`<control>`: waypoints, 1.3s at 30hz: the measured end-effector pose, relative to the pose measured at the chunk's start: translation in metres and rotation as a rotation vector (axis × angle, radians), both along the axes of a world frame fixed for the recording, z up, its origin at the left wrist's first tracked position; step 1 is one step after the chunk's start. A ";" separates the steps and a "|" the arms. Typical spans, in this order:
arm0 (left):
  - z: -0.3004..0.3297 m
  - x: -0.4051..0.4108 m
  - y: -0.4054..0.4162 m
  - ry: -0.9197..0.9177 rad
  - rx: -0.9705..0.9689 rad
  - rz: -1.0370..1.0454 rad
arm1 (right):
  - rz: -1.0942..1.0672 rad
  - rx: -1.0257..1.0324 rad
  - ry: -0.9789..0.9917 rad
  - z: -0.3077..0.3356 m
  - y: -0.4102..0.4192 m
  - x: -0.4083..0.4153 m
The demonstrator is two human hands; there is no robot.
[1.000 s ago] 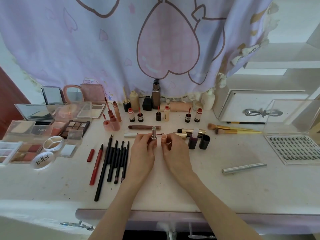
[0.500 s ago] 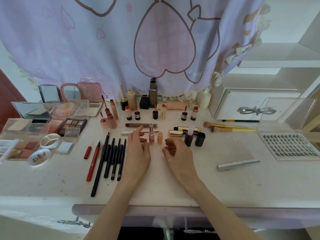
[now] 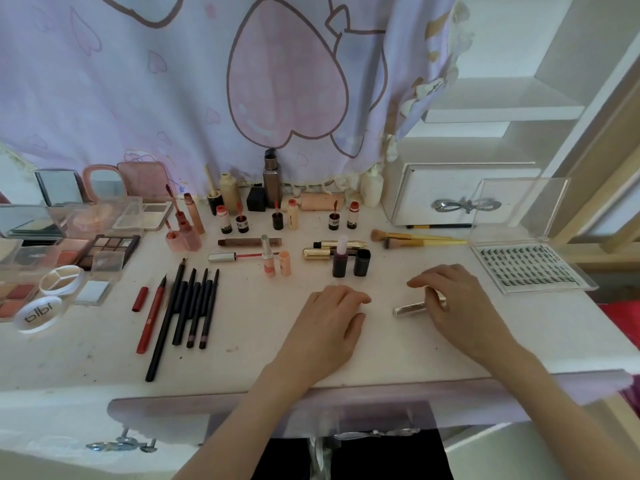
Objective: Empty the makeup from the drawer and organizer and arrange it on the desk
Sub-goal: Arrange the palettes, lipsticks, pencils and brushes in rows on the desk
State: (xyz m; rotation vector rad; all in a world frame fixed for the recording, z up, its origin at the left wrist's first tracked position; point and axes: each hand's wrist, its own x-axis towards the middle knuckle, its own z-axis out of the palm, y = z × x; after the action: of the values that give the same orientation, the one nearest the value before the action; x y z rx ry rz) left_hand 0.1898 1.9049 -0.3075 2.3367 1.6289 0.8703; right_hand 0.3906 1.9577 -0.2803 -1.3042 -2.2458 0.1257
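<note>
Makeup laid out on a white desk (image 3: 242, 362); right hand on a silver tube.

Right hand (image 3: 460, 306), at 3 o'clock from frame centre, curls its fingers over a slim metallic silver tube (image 3: 410, 309) lying flat on the desk; whether it is pinched or merely touched cannot be told. Left hand (image 3: 329, 323) rests palm-down just at 9 o'clock of the tube, fingers loosely bent, holding nothing. At 12 o'clock of the left hand an open peach lipstick (image 3: 267, 256) stands upright, its cylindrical cap (image 3: 285, 263) beside it. At 9 o'clock lies a row of thin black pencils (image 3: 194, 303) and a glossy red pencil (image 3: 150, 315). A clear plastic lash tray (image 3: 526, 266) sits at 2 o'clock of the right hand. Matte powder palettes (image 3: 104, 249) cluster at far 9 o'clock.
</note>
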 end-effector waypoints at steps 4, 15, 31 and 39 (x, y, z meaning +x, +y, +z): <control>-0.001 0.013 0.010 0.134 0.004 -0.067 | -0.090 -0.019 -0.096 -0.017 0.010 0.033; 0.008 0.024 0.013 -0.027 -0.077 -0.015 | 0.068 -0.133 -0.100 -0.009 -0.002 0.027; 0.032 -0.018 -0.004 -0.129 -0.110 0.002 | 0.110 -0.812 0.818 0.025 -0.022 -0.046; 0.041 -0.041 -0.011 -0.290 -0.361 0.039 | 0.179 -0.816 0.726 0.034 -0.022 -0.057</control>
State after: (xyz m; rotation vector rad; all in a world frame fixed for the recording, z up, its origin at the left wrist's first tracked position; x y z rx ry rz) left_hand 0.1487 1.8942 -0.2669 1.8499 1.5618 0.7990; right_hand 0.3337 1.9353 -0.2459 -1.1229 -1.6771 1.4469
